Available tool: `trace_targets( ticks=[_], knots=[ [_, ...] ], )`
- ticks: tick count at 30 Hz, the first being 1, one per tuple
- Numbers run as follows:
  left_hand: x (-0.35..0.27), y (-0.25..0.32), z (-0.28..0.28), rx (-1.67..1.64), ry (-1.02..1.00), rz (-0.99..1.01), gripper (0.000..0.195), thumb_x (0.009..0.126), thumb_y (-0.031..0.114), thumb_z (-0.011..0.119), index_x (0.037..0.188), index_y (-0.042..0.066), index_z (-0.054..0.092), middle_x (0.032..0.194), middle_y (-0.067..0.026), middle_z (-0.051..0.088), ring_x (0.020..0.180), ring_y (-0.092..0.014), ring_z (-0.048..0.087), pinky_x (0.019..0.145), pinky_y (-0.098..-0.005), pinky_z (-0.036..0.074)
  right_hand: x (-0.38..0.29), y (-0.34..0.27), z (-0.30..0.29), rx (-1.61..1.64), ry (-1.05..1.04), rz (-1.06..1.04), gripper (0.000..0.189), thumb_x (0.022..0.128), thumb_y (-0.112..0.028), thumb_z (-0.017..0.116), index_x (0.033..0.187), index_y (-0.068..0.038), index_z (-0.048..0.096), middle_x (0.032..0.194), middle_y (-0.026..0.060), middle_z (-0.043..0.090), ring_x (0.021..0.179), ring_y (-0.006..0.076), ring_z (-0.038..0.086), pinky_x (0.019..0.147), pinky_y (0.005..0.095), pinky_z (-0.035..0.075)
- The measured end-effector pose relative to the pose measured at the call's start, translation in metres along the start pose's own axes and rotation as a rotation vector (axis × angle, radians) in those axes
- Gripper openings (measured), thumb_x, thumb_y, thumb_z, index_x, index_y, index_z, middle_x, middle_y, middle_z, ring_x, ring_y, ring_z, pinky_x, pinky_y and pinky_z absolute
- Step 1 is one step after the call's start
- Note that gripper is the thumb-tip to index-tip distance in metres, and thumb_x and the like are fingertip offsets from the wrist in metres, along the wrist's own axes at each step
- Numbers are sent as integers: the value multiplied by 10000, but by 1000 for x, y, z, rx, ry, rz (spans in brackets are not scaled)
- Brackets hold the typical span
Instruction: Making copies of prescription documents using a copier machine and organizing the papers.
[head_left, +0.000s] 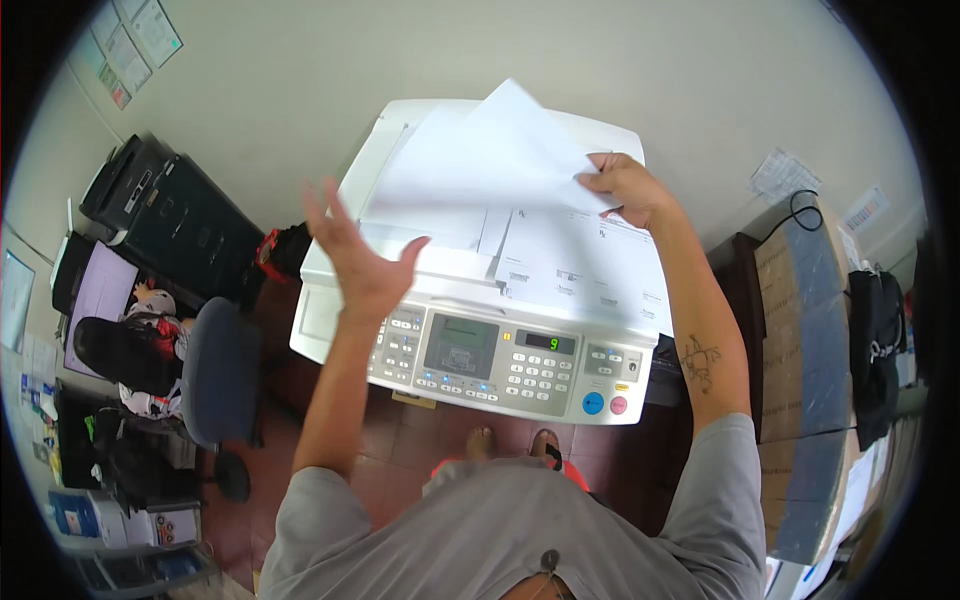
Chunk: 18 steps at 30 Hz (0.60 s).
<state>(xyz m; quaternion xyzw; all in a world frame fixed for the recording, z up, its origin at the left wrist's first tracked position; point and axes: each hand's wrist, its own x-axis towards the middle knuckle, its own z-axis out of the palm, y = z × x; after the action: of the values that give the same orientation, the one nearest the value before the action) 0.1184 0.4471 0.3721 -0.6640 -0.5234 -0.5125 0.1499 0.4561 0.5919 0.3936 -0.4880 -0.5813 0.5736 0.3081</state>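
My right hand (628, 189) pinches white paper (517, 150) by its right corner, above the lid of a white photocopier or duplicator (322, 266). The paper is blurred, and I cannot tell whether it is one sheet or more. Spread and blurred, my left hand (364, 259) hovers over the left side of the machine with nothing in it. Printed sheets (574, 262) bearing writing lie on the right part of the lid, below my right hand. Along the machine's near side runs a control panel (465, 360) with a number keypad and a lit digit display (545, 343).
To my left, a person (146, 349) sits on a grey-blue chair (217, 375) facing a monitor (97, 300). A black printer (124, 184) stands on a dark cabinet (191, 225). Stacked cardboard boxes (799, 352) rise at my right, with a black bag (874, 352) beside them.
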Motion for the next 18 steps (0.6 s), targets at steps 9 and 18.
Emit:
trace_targets(
  ticks=[9, 18],
  knots=[
    [2, -58, -12, -183, -556, 150, 453, 668, -123, 608, 1082, 34, 703, 1112, -153, 696, 1109, -300, 645, 940, -380, 522, 70, -2, 68, -399, 188, -139, 378, 837, -163, 692, 1181, -14, 644, 1028, 119, 696, 912, 228, 653, 763, 348, 530],
    [-6, -97, 54, 116, -655, 146, 498, 751, -76, 517, 1222, 53, 612, 1287, -153, 612, 1148, -373, 605, 870, -435, 545, 73, 20, 124, -765, 229, -221, 593, 863, -353, 666, 1351, -42, 534, 1301, 209, 587, 1154, 327, 605, 996, 376, 477]
  ],
)
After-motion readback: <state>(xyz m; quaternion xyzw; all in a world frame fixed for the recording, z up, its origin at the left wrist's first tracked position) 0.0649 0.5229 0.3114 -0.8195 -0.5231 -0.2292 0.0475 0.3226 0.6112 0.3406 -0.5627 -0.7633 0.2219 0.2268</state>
